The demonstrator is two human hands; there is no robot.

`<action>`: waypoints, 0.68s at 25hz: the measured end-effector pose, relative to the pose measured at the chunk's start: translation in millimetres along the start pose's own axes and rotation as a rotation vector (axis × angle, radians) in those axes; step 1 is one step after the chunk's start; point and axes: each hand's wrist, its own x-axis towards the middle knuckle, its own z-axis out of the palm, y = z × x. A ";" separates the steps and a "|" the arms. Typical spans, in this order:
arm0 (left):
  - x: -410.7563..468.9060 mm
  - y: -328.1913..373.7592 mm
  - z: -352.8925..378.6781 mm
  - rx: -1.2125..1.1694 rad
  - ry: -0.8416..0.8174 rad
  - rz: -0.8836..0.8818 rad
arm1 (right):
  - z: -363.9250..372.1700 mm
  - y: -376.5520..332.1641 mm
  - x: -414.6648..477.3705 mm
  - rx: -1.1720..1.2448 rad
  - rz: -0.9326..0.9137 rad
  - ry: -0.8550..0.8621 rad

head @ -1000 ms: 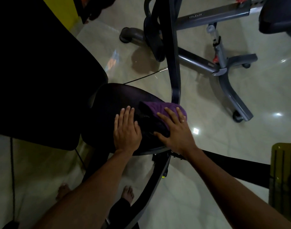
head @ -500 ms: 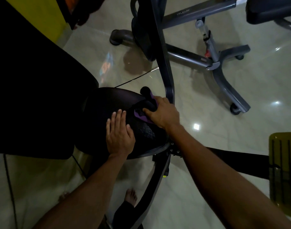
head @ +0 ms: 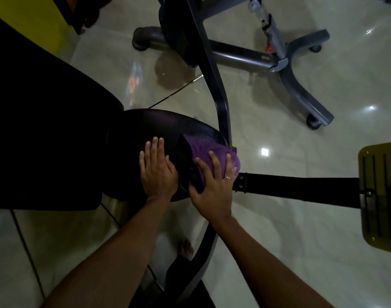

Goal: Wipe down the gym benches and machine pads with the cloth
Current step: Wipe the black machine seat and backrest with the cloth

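A round black seat pad (head: 150, 127) sits at the middle of the head view, with a large black back pad (head: 45, 112) to its left. A purple cloth (head: 209, 146) lies over the seat's right edge. My right hand (head: 214, 183) presses flat on the cloth with straight, spread fingers. My left hand (head: 156, 170) rests flat on the seat just left of the cloth, fingers together and straight.
A black curved frame bar (head: 214, 70) rises behind the seat. A black beam (head: 301, 187) runs right to a yellow foot plate (head: 381, 192). A grey wheeled bench base (head: 290, 63) stands on the glossy tiles beyond. My bare foot (head: 185, 250) is below.
My right hand gripped the bunched cloth at the seat's far edge half a second ago; it has now pulled back toward me and flattened on the spread cloth. My left hand has stayed put.
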 end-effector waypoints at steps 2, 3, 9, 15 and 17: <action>-0.9 1.5 1.3 -0.012 0.021 0.011 | -6.1 24.4 2.9 0.011 -0.114 -0.051; 0.3 2.7 2.3 -0.019 0.034 0.007 | -8.8 32.5 12.4 0.064 -0.084 -0.067; 2.4 1.4 4.1 -0.015 0.030 -0.001 | -1.1 0.9 30.3 0.300 0.371 0.134; 1.7 -2.2 -0.6 -0.071 -0.016 0.003 | -2.1 46.9 -24.5 -0.226 -0.421 -0.065; -0.7 -5.7 -3.1 -0.103 -0.043 0.018 | -17.3 63.8 -9.0 -0.351 -0.561 -0.138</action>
